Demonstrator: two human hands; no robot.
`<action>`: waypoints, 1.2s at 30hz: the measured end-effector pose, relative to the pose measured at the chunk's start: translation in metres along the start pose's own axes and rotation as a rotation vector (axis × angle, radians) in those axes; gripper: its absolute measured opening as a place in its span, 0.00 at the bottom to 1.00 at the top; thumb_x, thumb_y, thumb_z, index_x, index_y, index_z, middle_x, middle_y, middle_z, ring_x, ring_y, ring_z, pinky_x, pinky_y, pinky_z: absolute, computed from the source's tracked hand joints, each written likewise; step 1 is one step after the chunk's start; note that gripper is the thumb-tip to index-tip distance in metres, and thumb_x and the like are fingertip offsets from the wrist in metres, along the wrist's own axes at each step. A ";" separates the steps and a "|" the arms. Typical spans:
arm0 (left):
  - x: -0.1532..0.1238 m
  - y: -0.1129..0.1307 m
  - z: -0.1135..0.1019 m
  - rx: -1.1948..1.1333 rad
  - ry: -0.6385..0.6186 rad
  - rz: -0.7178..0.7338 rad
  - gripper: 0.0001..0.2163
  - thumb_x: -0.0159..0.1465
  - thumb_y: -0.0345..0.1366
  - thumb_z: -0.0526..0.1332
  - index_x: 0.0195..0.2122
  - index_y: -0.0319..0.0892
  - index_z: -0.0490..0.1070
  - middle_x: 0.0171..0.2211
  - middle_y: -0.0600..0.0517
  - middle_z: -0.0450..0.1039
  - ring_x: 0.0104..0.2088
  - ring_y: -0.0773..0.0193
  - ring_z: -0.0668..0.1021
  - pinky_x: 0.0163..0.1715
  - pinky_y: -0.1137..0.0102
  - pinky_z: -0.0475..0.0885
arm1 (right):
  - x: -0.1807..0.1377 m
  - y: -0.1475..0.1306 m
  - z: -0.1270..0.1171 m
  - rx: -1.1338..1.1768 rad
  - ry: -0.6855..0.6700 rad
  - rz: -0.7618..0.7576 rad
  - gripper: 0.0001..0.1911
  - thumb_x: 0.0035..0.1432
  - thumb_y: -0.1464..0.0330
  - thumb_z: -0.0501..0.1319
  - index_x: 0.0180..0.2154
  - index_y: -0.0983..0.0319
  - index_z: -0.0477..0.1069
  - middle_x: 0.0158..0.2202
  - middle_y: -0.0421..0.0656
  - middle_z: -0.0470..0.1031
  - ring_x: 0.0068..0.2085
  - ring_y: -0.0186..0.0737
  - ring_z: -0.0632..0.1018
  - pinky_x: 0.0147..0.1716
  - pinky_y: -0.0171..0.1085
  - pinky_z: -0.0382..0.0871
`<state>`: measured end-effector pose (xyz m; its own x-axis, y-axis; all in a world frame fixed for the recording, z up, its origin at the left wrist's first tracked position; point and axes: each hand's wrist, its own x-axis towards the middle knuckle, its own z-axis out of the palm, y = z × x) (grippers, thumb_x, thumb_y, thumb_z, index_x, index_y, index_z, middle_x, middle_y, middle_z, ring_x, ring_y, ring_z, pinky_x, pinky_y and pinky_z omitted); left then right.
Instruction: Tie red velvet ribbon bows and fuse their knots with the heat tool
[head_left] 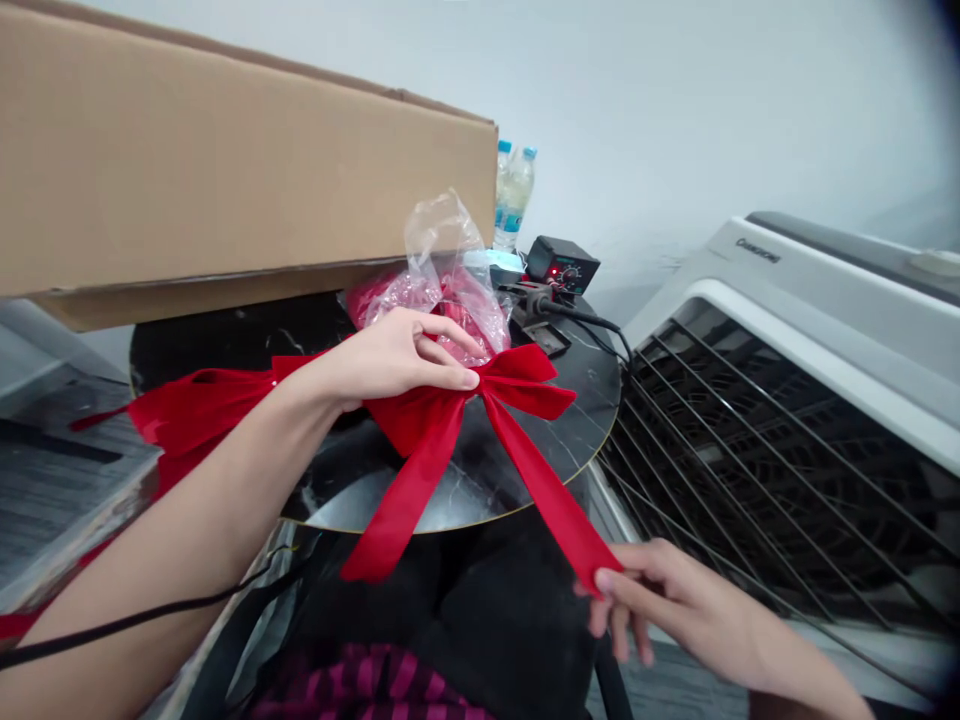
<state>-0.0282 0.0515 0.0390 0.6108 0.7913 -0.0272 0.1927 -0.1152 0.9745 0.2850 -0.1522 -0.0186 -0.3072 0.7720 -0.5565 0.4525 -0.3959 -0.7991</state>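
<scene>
Red bow [427,420], left grip [405,355] pinching its knot, right grip [637,590] pinching tail [551,495] past tabletop edge [480,518]

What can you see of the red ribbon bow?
The red ribbon bow is made of wide, matte red fabric, with a loop on each side and two long tails with angled ends. It lies partly over a round black marble table. The left hand grips its centre, with the longer loop running beneath that forearm, while the right hand pinches the end of one tail.
</scene>
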 end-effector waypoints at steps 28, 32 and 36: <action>0.004 -0.029 0.020 -0.120 -0.057 0.093 0.15 0.59 0.38 0.75 0.40 0.42 0.70 0.29 0.55 0.77 0.33 0.67 0.81 0.37 0.74 0.72 | 0.048 -0.080 0.037 -0.570 1.180 -0.644 0.07 0.66 0.64 0.66 0.36 0.58 0.80 0.24 0.35 0.76 0.22 0.30 0.73 0.25 0.31 0.66; 0.003 -0.029 0.026 -0.128 -0.111 0.154 0.13 0.61 0.36 0.74 0.37 0.41 0.70 0.33 0.55 0.74 0.35 0.68 0.78 0.38 0.74 0.72 | 0.072 -0.103 0.037 -0.692 0.902 -0.812 0.08 0.68 0.69 0.64 0.48 0.58 0.79 0.37 0.39 0.82 0.30 0.32 0.78 0.33 0.32 0.70; 0.001 -0.029 0.026 -0.120 -0.141 0.170 0.10 0.62 0.34 0.72 0.36 0.41 0.71 0.34 0.55 0.74 0.36 0.68 0.78 0.40 0.74 0.72 | 0.086 -0.108 0.026 -0.714 0.834 -0.813 0.06 0.68 0.69 0.64 0.44 0.59 0.80 0.37 0.40 0.82 0.33 0.34 0.79 0.34 0.33 0.69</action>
<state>-0.0125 0.0400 0.0052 0.7294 0.6741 0.1163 -0.0092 -0.1604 0.9870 0.1879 -0.0559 0.0142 -0.2147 0.8305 0.5140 0.7963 0.4536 -0.4002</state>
